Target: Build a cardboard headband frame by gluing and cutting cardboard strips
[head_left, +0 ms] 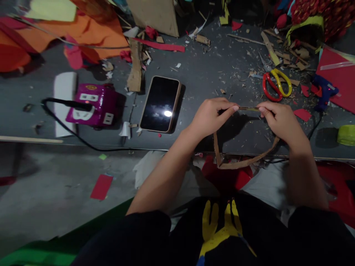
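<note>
A thin brown cardboard strip [238, 163] forms a bent loop that hangs over the table's near edge, with a sharp corner at its lower left. Pinched at its far side by thumb and fingers, the strip is held by my left hand [212, 114]. My right hand [281, 120] grips the same far stretch a short way to the right. Between the two pinches a short piece of the strip shows edge-on. Just beyond my right hand lie scissors [280, 87] with one red and one yellow handle, blades pointing away.
On the dark table [199, 74] a phone [161, 103] lies left of my hands, beside a purple power socket block [94, 103] with a black cable. A blue glue gun [325, 90] and a yellow-green tape roll [346, 135] are at right. Cardboard scraps and orange fabric [102, 35] lie farther back.
</note>
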The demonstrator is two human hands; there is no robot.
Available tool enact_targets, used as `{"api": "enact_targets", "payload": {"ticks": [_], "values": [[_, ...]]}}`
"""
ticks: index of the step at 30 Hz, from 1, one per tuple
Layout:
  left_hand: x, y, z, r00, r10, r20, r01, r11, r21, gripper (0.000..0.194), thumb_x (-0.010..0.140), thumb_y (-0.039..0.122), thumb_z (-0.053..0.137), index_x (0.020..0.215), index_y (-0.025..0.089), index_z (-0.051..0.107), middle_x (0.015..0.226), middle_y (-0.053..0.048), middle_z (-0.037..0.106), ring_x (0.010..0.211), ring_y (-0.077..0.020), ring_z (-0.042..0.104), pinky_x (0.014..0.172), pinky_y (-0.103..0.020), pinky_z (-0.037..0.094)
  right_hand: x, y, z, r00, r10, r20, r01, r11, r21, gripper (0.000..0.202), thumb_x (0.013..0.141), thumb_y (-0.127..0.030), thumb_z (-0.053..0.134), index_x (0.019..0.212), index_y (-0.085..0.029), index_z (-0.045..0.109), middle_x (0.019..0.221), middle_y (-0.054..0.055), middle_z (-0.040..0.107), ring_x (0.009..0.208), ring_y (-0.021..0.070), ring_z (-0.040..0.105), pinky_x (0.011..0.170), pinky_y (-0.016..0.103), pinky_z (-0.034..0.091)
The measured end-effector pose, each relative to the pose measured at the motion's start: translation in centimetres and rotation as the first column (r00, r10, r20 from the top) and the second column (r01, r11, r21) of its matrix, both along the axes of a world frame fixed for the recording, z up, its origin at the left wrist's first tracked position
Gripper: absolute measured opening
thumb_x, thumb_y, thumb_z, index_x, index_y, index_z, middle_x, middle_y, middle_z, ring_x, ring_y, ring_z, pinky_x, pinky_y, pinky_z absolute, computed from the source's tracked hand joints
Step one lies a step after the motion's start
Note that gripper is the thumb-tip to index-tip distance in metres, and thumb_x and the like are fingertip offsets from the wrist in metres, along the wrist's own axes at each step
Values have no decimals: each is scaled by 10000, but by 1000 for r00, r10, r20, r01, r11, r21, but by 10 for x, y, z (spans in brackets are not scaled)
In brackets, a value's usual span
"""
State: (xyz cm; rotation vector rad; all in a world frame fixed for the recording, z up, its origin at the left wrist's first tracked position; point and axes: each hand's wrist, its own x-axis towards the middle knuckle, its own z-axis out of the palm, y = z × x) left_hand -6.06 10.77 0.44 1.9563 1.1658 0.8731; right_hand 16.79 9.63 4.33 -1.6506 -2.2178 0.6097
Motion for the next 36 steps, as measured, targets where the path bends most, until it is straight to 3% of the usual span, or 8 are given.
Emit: {"api": "enact_targets", "payload": {"ticks": [36], "values": [[-1,0,-2,1000,-1,15,1,1000,9,318,959,358,528,998,178,786,929,-57,762,852,-159,697,763,-262,484,1,-1,0,1000,3,-1,-3,1000,14,250,933,-265,468,957,-219,713,821,58,727,776,218,662,749,336,460]]}}
